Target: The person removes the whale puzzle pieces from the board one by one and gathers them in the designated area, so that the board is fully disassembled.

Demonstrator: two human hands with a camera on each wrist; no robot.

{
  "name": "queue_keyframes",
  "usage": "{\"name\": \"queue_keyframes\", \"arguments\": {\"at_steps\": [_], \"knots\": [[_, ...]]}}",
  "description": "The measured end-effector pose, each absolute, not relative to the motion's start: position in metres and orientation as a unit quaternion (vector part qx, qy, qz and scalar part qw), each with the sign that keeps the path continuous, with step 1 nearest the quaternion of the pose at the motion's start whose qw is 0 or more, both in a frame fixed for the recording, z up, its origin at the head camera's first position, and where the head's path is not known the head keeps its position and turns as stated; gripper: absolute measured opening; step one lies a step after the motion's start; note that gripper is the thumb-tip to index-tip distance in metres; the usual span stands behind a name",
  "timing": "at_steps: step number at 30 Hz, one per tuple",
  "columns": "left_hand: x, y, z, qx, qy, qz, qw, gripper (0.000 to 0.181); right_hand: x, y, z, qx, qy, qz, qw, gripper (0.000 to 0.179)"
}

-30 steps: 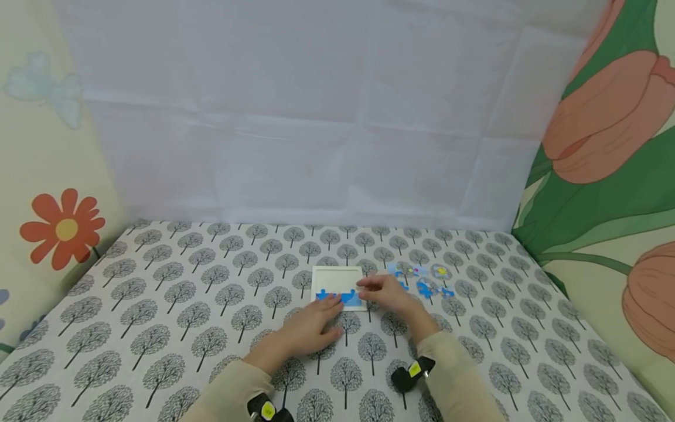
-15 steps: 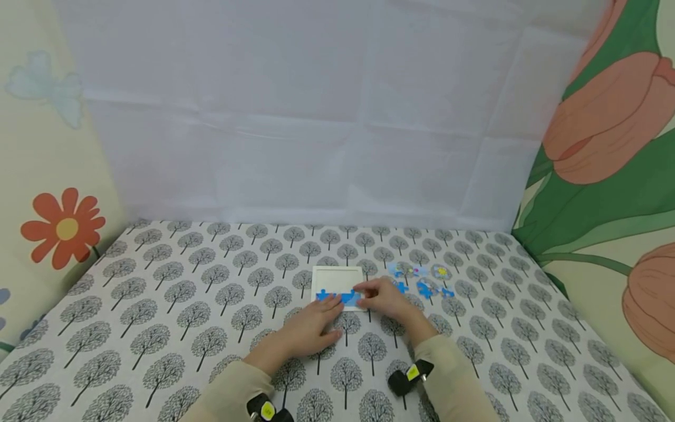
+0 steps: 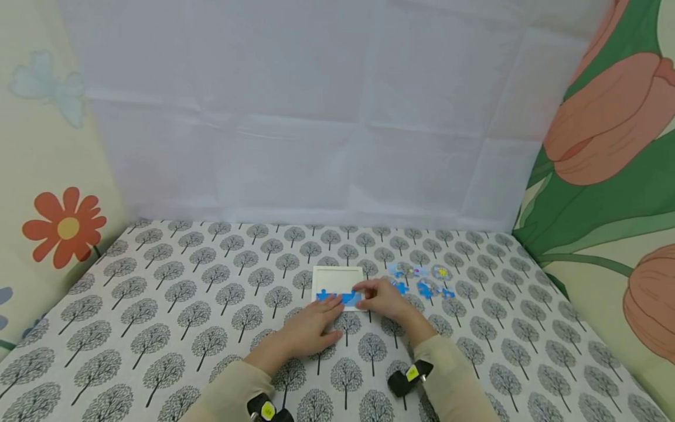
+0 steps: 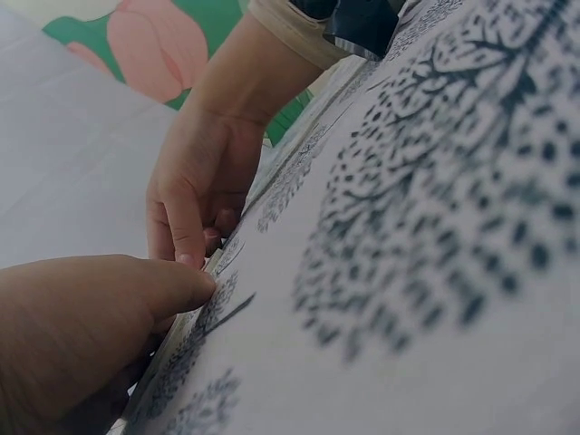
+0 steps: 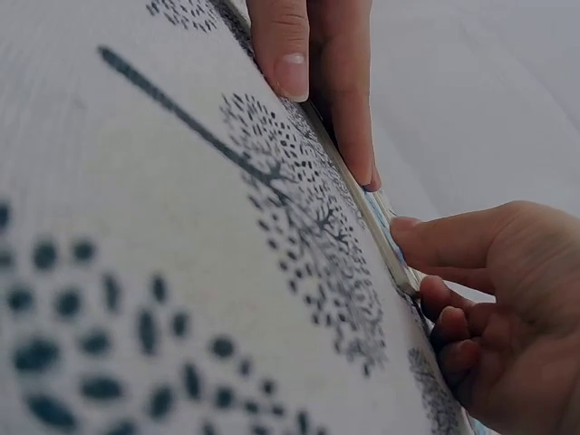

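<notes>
"Where was the tray (image 3: 337, 280)?"

"Flat on the cloth (image 3: 211, 351), in front of the person. Blue pieces (image 3: 350, 298) made a row along its near side, and its far part showed white."

"And the left hand (image 3: 311, 325)?"

"Back upward, fingers stretched out, their tips on the near left part of the tray, over the row. Its thumb pointed off to the side, apart from the fingers."

"What about the right hand (image 3: 387, 299)?"

"Thumb and forefinger were at the right end of the row, touching the tray's edge. The other fingers were bent in. I couldn't tell whether it pinched anything."

"Were there more pieces?"

"Yes, loose pieces (image 3: 425, 289) lay on the cloth right of the tray, just beyond the right hand. Most were blue; one had a yellow shape on it."

"And behind all that?"

"A creased white sheet (image 3: 263, 117), with a red flower (image 3: 67, 228) to the left and pink tulips (image 3: 601, 117) to the right."
</notes>
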State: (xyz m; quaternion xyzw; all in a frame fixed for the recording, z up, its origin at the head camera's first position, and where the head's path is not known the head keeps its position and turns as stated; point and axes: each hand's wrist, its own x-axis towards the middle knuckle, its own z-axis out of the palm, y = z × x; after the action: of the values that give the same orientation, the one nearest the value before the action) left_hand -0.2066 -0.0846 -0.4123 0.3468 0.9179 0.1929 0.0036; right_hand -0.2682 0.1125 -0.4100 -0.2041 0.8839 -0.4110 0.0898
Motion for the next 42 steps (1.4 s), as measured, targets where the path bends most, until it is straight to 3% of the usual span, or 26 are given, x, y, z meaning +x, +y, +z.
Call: {"name": "queue_keyframes", "arguments": {"at_steps": [6, 35, 42], "knots": [[-0.2062, -0.0843, -0.4117, 0.349, 0.917, 0.193, 0.003, 0.055, -0.2682, 0.1124, -0.4105, -0.202, 0.882, -0.417, 0.088, 0.039], [-0.2064, -0.0852, -0.4128, 0.350, 0.915, 0.199, 0.010, 0.055, -0.2702, 0.1056, -0.4073, -0.157, 0.879, -0.443, 0.080, 0.023], [-0.2059, -0.0853, -0.4114, 0.353, 0.914, 0.200, 0.004, 0.055, -0.2693, 0.1105, -0.4110, -0.205, 0.851, -0.479, 0.069, 0.023]]}}
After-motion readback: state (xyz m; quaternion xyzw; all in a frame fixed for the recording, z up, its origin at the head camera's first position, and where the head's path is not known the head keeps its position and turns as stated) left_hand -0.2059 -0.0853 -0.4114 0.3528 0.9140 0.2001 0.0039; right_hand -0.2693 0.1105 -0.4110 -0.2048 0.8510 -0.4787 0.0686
